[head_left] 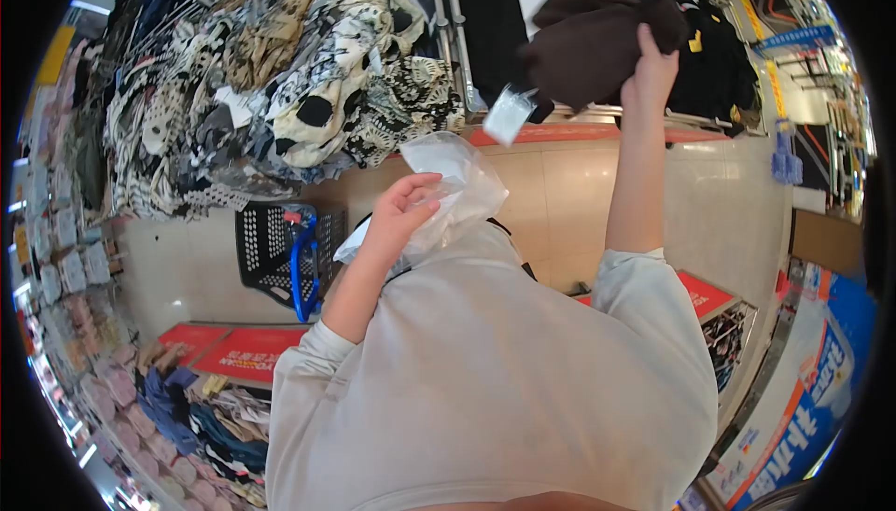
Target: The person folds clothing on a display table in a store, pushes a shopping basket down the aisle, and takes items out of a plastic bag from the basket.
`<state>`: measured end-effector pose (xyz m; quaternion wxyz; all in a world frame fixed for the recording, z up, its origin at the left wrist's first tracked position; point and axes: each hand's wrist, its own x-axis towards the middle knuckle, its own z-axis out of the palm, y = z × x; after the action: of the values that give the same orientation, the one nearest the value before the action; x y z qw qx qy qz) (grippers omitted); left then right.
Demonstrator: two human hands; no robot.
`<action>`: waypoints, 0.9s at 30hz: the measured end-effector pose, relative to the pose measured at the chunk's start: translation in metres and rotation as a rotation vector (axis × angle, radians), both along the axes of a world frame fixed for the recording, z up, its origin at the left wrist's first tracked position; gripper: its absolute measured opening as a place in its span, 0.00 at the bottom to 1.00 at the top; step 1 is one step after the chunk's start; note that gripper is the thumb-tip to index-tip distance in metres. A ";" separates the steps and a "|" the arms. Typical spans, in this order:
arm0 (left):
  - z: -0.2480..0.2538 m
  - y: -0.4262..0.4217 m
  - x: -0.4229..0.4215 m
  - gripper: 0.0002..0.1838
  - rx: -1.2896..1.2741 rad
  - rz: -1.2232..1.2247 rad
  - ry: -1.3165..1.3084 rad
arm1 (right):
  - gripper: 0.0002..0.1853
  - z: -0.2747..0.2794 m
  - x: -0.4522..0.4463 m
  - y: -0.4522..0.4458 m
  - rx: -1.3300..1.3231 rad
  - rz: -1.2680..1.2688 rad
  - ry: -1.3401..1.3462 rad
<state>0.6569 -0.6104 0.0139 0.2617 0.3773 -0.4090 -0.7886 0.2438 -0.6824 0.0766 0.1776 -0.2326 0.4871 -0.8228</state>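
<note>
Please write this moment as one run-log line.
left hand: holding clear plastic bag | right hand: holding dark brown garment over black clothes | black basket: left of bag

Your clear bag (476, 184) looks like thin, crinkled plastic with a glossy sheen. Beyond it to the right, the brown garment (583, 58) is soft, matt cloth, with a shiny, plastic-looking tag (511, 115) beside it. Beyond the bag to the left, the printed garments (313, 91) are matt, rumpled fabric. To its left, you have a basket (257, 240) of perforated plastic; its handle (299, 273) is smooth. Right of the bag, the floor (569, 194) is smooth and glossy.
</note>
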 end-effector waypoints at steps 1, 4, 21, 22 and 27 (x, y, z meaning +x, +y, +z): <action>0.001 0.002 0.004 0.23 0.004 0.026 -0.002 | 0.21 -0.015 -0.019 -0.010 -0.006 -0.021 0.069; 0.008 0.006 0.012 0.21 -0.002 0.000 -0.015 | 0.32 -0.068 -0.046 -0.034 0.206 -0.119 0.150; 0.029 0.016 0.066 0.13 -0.051 0.267 -0.165 | 0.38 -0.134 0.265 0.087 0.664 1.717 -0.090; 0.033 0.017 0.073 0.12 -0.084 0.298 -0.180 | 0.37 -0.145 0.273 0.089 0.629 1.804 -0.075; 0.043 0.040 0.121 0.10 -0.184 0.401 -0.207 | 0.38 -0.184 0.299 0.078 0.707 2.074 -0.152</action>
<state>0.7780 -0.5708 0.0567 0.4032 0.5042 -0.4205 -0.6374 0.5425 -0.6040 -0.1071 0.8694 -0.4138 0.2508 -0.0999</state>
